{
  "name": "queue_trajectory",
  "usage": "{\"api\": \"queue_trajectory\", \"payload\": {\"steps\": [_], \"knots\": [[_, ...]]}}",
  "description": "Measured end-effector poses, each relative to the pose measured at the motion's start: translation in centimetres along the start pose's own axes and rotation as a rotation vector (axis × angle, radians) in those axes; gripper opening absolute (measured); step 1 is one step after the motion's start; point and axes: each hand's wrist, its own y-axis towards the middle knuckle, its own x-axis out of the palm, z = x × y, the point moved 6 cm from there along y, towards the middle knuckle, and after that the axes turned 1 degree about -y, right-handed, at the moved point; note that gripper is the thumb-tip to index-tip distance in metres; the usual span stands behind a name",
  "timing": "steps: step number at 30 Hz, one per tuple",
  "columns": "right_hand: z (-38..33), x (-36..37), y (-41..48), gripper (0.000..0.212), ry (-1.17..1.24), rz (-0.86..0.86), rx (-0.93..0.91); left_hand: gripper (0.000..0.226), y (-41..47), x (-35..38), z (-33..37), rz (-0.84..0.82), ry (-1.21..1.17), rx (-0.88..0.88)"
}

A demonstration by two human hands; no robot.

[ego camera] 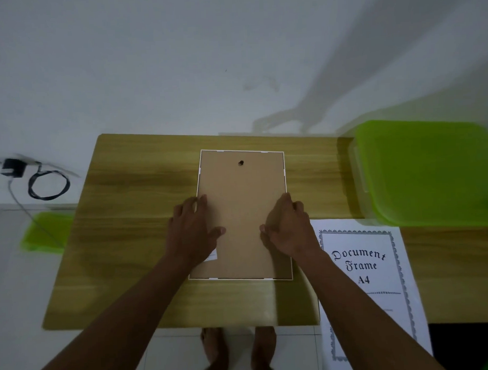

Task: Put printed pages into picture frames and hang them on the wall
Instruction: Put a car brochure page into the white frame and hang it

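Observation:
A white picture frame (241, 182) lies face down in the middle of the wooden table (128, 244), its brown backing board up, with a small hanging hole near the far edge. My left hand (193, 231) rests flat on the frame's left side, fingers spread over the edge. My right hand (287, 227) presses on the right side, fingers curled at the frame's rim. A printed page (365, 277) reading "Document Frame A4" lies to the right, overhanging the table's near edge.
A green plastic box (427, 173) stands at the table's right, against the white wall. A black adapter with a coiled cable (47, 183) lies on the floor at the left, near a green lid (45, 230). My bare feet show below the table's near edge.

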Motion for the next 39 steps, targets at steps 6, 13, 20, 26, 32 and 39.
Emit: {"api": "queue_trajectory", "payload": {"steps": [6, 13, 20, 26, 32, 39], "knots": [[0.6, 0.4, 0.3, 0.079, 0.235, -0.055, 0.168, 0.089, 0.7, 0.6, -0.9, -0.067, -0.321, -0.301], [1.2, 0.6, 0.7, 0.091, 0.493, -0.051, 0.156, 0.060, 0.7, 0.2, -2.1, -0.092, -0.707, -0.381], [1.3, 1.1, 0.5, 0.098, 0.589, -0.022, 0.179, 0.056, 0.9, -1.6, -1.4, -0.179, -0.987, -0.257], [1.5, 0.2, 0.0, 0.091, 0.630, -0.046, 0.188, 0.079, -2.0, -3.5, -0.4, -0.441, -1.257, -0.118], [-2.6, -3.4, -2.7, 0.066, 0.650, 0.006, 0.083, 0.085, -4.3, -10.5, 2.0, -0.105, -1.032, 0.045], [-11.1, -10.1, -7.4, 0.063, 0.924, -0.060, -0.065, 0.100, -9.7, -14.3, 8.8, 0.075, -0.465, 0.212]]}}
